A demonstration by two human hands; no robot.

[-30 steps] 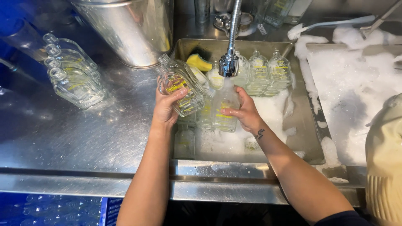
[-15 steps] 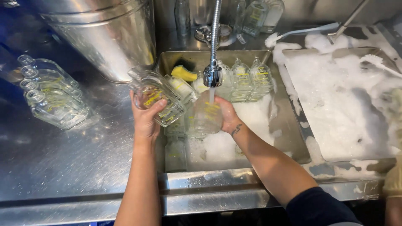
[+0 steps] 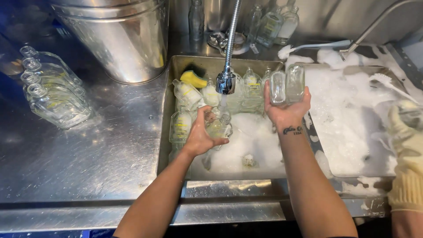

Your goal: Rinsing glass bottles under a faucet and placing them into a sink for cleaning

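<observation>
Stainless steel counter (image 3: 88, 167), wet and scuffed, reflecting overhead light. Steel backsplash wall (image 3: 335, 17) behind. Large metal bucket (image 3: 119, 35) stands at rear left. Foam-filled second basin (image 3: 352, 128) at right. Blue surface shows below the counter's front edge.

— What colours show around the hands?
— Clear glass bottles (image 3: 286, 86) in the right hand (image 3: 285, 112), white foam (image 3: 251, 136) below both. The left hand (image 3: 203, 136) holds a clear bottle with a yellow label (image 3: 219, 128).
— Beyond them?
— A yellow sponge (image 3: 193, 79), a silver-grey steel desk (image 3: 110, 150) left, and a pale yellow glove (image 3: 407, 172) far right.
</observation>
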